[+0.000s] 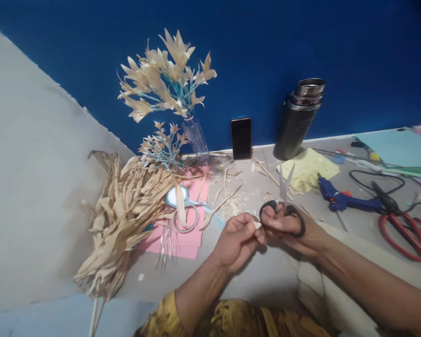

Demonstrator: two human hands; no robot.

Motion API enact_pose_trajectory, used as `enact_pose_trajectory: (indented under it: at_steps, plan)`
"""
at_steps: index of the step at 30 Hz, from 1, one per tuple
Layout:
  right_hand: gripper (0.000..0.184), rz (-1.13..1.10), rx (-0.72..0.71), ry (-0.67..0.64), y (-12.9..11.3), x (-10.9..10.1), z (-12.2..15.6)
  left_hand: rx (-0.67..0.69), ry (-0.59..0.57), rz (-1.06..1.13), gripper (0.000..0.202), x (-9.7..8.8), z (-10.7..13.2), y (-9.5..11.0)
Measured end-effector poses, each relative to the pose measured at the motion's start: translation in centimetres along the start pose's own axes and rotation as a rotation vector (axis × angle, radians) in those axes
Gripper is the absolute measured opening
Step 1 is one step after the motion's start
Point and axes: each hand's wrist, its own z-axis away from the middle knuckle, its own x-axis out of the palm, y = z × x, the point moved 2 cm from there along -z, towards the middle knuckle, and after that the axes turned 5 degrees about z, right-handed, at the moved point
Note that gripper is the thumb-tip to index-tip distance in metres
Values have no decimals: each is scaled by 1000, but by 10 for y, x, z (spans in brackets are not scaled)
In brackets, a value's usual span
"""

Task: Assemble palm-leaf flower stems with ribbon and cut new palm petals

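My left hand (236, 238) pinches a small pale piece of dried husk (257, 225) between thumb and fingers. Close against it, my right hand (291, 229) has its fingers through the black handles of a pair of scissors (284, 187). The scissor blades stand apart and point away from me, clear of the piece. Beyond my hands, husk scraps and strips (228, 187) are scattered over the grey surface. A large bundle of dried husks (126, 220) lies to the left, next to pink paper (185, 248) with ribbon rolls (178, 194) on it.
Husk flowers (168, 79) stand in a clear bottle (195, 135) by the blue wall. A phone (241, 139) and a dark flask (298, 121) stand along the wall. Yellow paper (308, 171), a blue glue gun (347, 199) and red-handled shears (403, 234) lie right.
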Motion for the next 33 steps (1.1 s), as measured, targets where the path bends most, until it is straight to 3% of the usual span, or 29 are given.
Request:
enact_pose_trajectory:
  at_steps: [2, 5, 8, 12, 16, 20, 24, 29, 33]
  plan:
    - [34, -4, -39, 13, -3, -3, 1, 18, 15, 9, 30, -1, -1, 4]
    - [31, 268, -90, 148, -7, -5, 1, 38, 51, -71, 29, -2, 0, 6]
    - [28, 435, -72, 190, -8, -1, 0, 44, 80, -180, 29, -2, 1, 3]
    - [25, 418, -121, 246, -6, -2, -2, 38, 107, -124, 32, -1, 0, 3]
    - [29, 289, -128, 292, -4, -8, -5, 123, 120, -14, 35, -3, -3, 7]
    - [28, 363, -124, 286, -4, -5, -4, 103, 107, -108, 36, -2, 0, 5]
    - [29, 380, -48, 216, -3, 1, -1, 37, 56, -160, 34, -1, 1, -2]
    - [30, 305, -7, 82, -4, 8, 4, -76, -126, 23, 35, 2, 4, -6]
    - [28, 288, -64, 83, -8, 7, 6, -118, -230, 147, 37, 6, 8, -2]
